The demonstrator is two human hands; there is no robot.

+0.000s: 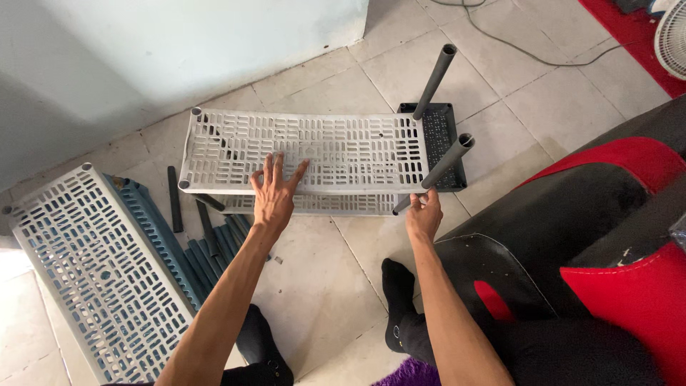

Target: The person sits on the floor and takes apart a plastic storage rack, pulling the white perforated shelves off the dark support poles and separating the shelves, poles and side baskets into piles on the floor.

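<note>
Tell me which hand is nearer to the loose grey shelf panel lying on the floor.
Left. The left hand lies flat on the upright rack's top shelf, just right of the loose panel. The right hand grips a grey pole at the rack's far corner, much farther away.

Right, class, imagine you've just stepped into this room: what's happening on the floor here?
A person sits on the tiled floor with a grey slotted plastic shelf panel in front of them. Their left hand lies flat on the panel, fingers spread. Their right hand has a grip on the lower end of a dark grey tube at the panel's right corner; a second tube stands up behind it. Another slotted panel and loose tubes lie to the left.
</note>
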